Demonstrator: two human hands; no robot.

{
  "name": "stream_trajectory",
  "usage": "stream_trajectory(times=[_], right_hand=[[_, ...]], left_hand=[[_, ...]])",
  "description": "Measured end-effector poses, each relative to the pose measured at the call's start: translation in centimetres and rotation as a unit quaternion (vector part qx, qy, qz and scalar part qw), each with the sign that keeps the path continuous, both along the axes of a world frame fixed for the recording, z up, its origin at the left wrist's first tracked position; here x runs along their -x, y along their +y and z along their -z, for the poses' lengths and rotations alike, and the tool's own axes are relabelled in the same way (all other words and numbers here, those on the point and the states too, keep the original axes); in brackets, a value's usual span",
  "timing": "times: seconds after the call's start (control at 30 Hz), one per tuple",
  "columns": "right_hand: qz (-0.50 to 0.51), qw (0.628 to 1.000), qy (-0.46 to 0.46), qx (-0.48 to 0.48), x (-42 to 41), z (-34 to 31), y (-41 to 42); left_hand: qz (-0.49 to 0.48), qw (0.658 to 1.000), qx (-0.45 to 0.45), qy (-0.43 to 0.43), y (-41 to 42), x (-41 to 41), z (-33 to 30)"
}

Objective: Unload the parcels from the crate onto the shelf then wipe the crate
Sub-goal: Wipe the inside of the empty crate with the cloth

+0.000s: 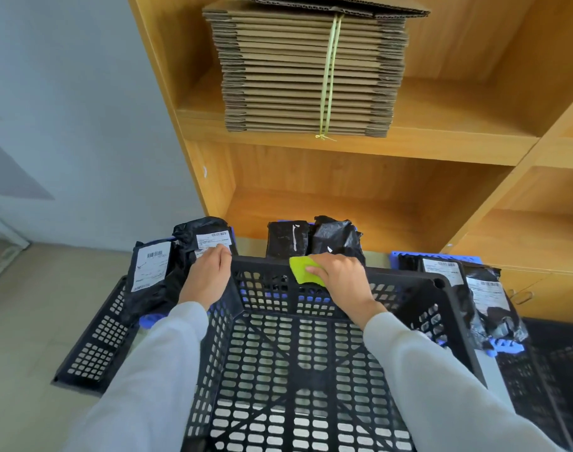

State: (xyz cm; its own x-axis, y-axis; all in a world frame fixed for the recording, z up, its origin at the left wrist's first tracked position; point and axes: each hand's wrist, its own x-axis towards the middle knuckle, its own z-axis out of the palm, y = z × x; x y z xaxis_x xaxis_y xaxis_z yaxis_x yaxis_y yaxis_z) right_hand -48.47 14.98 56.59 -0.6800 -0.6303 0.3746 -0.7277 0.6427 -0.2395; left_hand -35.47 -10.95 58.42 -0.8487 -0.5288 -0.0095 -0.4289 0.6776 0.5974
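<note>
A black perforated plastic crate (311, 353) stands in front of me with nothing inside it. My left hand (208, 277) grips the crate's far left corner. My right hand (339, 275) holds a yellow-green cloth (300, 268) against the top of the crate's far wall. Black parcels with white labels sit beyond the crate: two at the left (167, 265), two in the middle (314, 238) and several at the right (467, 288).
A wooden shelf unit (360, 177) rises behind the crate, with a tied stack of flat cardboard (308, 73) on its upper shelf. A black crate lid (96, 340) lies on the floor at left. Blue plastic (503, 349) shows under the right parcels.
</note>
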Motion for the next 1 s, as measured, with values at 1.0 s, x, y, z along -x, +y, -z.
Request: stream_trajectory(times=[1.0], right_hand=[[0.002, 0.999, -0.042, 0.011, -2.4, 0.4, -5.4]], left_hand=[[0.106, 0.967, 0.213, -0.089, -0.7, -0.5, 0.7]])
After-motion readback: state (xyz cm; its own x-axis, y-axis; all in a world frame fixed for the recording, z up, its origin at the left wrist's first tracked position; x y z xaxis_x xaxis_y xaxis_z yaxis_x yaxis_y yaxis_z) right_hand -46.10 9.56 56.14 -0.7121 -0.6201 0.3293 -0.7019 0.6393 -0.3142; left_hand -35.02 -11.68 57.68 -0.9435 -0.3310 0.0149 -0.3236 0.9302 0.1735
